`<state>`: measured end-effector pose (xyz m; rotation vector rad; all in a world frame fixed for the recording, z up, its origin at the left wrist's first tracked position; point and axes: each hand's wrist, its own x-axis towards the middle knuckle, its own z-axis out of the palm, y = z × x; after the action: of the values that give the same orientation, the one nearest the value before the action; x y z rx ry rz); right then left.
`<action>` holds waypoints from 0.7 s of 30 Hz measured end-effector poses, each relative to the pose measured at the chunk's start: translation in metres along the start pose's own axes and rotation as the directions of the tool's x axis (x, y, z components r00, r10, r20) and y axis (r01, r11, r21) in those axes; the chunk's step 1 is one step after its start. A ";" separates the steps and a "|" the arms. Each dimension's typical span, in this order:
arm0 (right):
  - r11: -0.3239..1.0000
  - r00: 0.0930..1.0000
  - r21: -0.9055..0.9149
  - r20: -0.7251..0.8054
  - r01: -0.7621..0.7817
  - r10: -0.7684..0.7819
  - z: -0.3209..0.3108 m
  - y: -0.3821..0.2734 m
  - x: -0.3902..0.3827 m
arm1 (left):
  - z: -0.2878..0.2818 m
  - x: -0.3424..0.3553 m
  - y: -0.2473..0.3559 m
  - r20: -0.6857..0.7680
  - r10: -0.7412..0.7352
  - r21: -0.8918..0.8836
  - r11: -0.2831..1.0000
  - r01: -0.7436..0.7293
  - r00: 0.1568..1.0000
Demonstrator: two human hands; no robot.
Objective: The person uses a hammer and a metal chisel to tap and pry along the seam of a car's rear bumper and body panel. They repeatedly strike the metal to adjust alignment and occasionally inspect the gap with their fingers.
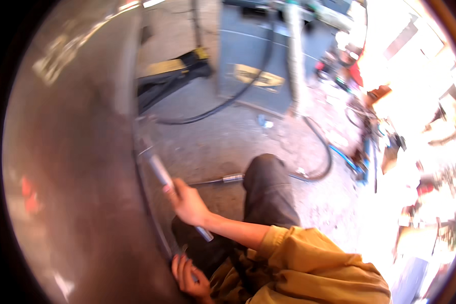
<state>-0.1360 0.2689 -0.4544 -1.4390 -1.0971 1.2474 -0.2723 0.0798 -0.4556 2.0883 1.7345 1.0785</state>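
My right hand (190,203) is wrapped round a silver tube-shaped tool (159,168). The tool slants, its narrow far end close to the edge of a large brownish metal surface (81,167) on the left, its other end sticking out below my palm. I cannot tell whether that tip touches the metal. Lower down, by the near part of the same edge, is my left hand (190,277) with its fingers curled. Something small and greyish shows among those fingers, too blurred to name.
A dark hose with a metal coupling (233,178) runs across the floor behind my right hand and past my knee (268,177). Beyond stand a blue-grey cabinet (253,66) and a black-and-yellow foot-pedal-like object (175,76). Cables and mixed clutter (359,111) lie at right.
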 end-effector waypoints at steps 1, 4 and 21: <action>1.000 0.998 -0.016 0.060 0.027 -0.026 -0.012 0.001 0.005 | 0.002 0.002 0.006 -0.047 0.029 0.042 0.999 -0.027 0.998; 0.995 0.978 -0.077 0.204 0.059 -0.042 -0.058 0.006 0.003 | -0.002 0.003 0.031 -0.116 0.076 0.037 0.997 -0.072 0.990; 0.955 0.931 -0.002 0.226 -0.295 0.288 -0.127 0.036 -0.056 | 0.004 0.005 0.043 0.065 -0.024 0.173 0.985 0.013 0.998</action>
<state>-0.0129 0.1970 -0.4696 -1.5019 -1.0282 1.6655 -0.2368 0.0732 -0.4313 2.1759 1.8709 0.8710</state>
